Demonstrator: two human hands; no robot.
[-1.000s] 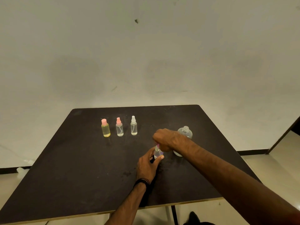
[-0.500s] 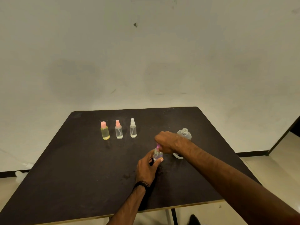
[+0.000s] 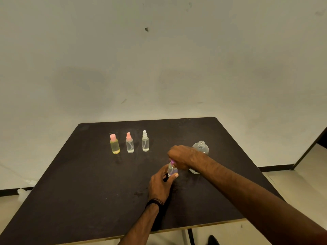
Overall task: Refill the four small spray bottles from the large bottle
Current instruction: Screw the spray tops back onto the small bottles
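Observation:
A small clear spray bottle (image 3: 172,170) with a purple top stands near the middle of the dark table (image 3: 88,191). My left hand (image 3: 160,184) grips its body from the near side. My right hand (image 3: 182,156) is closed over its purple top from above. Behind my right wrist stands the large clear round bottle (image 3: 201,147), uncapped and partly hidden. Three more small bottles stand in a row at the far left: a yellow one with a pink cap (image 3: 114,144), a clear one with a pink sprayer (image 3: 129,143), and a clear one with a white sprayer (image 3: 145,141).
A pale wall rises behind the table. The table's near edge (image 3: 177,229) runs below my forearms, with a table leg and pale floor under it. A dark door frame (image 3: 309,149) stands at the right.
Both hands stay on the purple-topped bottle; my right hand has shifted slightly on the top. The view has tilted up a little.

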